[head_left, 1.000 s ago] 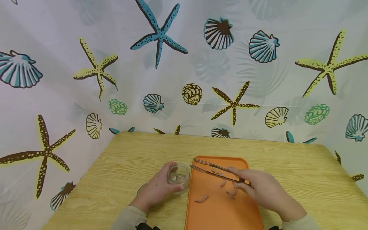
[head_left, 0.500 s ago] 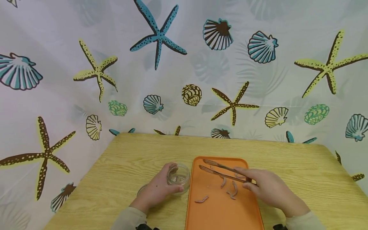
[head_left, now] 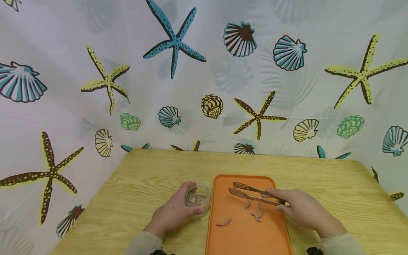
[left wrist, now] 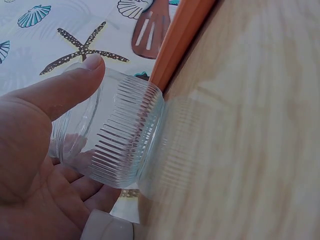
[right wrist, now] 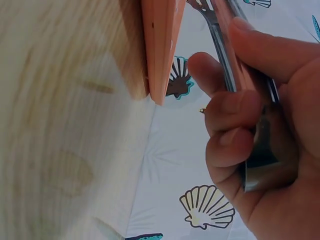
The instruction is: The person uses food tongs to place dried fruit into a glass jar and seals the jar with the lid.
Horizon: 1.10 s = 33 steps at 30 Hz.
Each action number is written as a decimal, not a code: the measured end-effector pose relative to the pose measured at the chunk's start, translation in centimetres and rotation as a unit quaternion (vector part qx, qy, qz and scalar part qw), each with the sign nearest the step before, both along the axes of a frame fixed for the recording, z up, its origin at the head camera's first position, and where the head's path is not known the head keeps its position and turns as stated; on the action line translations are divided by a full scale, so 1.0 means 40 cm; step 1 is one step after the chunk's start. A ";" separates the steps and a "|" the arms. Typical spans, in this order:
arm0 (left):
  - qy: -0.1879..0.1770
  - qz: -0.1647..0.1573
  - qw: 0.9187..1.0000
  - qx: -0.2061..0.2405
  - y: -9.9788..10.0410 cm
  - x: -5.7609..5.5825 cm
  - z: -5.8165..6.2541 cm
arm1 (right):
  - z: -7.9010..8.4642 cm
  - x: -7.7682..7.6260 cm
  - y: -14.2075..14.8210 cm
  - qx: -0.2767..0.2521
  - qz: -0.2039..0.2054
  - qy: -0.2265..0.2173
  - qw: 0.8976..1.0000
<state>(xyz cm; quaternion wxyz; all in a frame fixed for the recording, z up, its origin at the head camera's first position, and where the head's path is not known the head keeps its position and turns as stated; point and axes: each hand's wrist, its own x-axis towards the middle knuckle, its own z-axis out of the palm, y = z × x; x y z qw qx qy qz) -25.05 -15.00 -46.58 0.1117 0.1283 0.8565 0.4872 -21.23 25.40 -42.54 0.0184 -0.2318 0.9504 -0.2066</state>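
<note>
"Where's the jar [head_left: 198, 198], next to the fingers?"
"Right between them. The left hand [head_left: 174, 209] has its thumb on one side of the glass and fingers on the other, spread about as wide as the jar, grasping it."
"And the right hand [head_left: 304, 210]?"
"That one grips the tongs [right wrist: 272, 150]. Thumb on one arm, fingers curled around the other, with the joined end in the palm."
"How do the tips stand?"
"Apart, over the far half of the tray [head_left: 248, 235], pointing toward the jar."
"What about the strips?"
"They lie on the tray: a few under or near the tongs, and one lone strip [head_left: 224, 222] nearer the jar. I can't tell whether the tongs touch any."
"Is the jar on the tray too?"
"No, it stands upright on the table [head_left: 159, 166], just beside the tray's left edge. Something small shows inside, too small to make out."
"Anything by the left hand?"
"A round rim [head_left: 156, 211], mostly hidden behind it."
"And farther out?"
"A pale cloth [head_left: 191, 88] printed with starfish and shells, rising behind the table."
</note>
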 end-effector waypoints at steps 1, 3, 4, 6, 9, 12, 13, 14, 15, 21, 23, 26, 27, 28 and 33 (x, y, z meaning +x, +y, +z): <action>-0.001 0.000 1.000 0.001 0.000 0.000 0.001 | -0.002 -0.001 0.002 0.000 -0.002 -0.002 1.000; -0.002 -0.002 1.000 0.003 0.001 0.001 0.002 | -0.005 -0.002 0.005 -0.001 -0.003 -0.007 1.000; -0.003 -0.002 1.000 0.003 0.002 0.001 0.003 | -0.006 -0.002 0.006 -0.001 -0.004 -0.009 1.000; -0.004 -0.003 1.000 0.004 0.003 0.001 0.005 | -0.007 -0.002 0.008 -0.002 -0.007 -0.014 1.000; -0.007 -0.005 1.000 0.006 0.004 0.001 0.007 | -0.010 -0.003 0.010 -0.002 -0.013 -0.022 1.000; -0.008 -0.006 1.000 0.008 0.004 0.001 0.007 | -0.011 -0.004 0.011 -0.001 -0.025 -0.029 0.999; -0.009 -0.006 1.000 0.009 0.005 0.001 0.007 | -0.012 -0.004 0.011 0.000 -0.030 -0.030 0.999; -0.009 -0.007 1.000 0.009 0.005 0.001 0.007 | -0.013 -0.005 0.011 0.001 -0.034 -0.031 0.999; -0.009 -0.007 1.000 0.008 0.005 0.001 0.006 | -0.014 -0.005 0.011 0.004 -0.038 -0.031 0.999; -0.003 -0.004 1.000 0.001 0.006 0.002 0.006 | -0.017 -0.009 0.009 0.011 -0.049 -0.018 0.999; -0.002 -0.003 1.000 -0.001 0.006 0.001 0.005 | -0.017 -0.009 0.007 0.013 -0.052 -0.018 0.998; -0.005 -0.002 1.000 0.002 0.004 0.001 0.003 | -0.017 -0.008 0.003 0.017 -0.056 -0.018 0.998; -0.006 -0.002 1.000 0.003 0.003 0.001 0.002 | -0.017 -0.008 0.002 0.020 -0.059 -0.018 0.998; -0.006 -0.003 1.000 0.005 0.003 0.001 0.001 | -0.016 -0.008 0.001 0.021 -0.060 -0.016 0.998; -0.002 -0.003 1.000 0.005 0.001 0.001 -0.001 | -0.014 -0.004 0.002 0.019 -0.057 0.006 0.998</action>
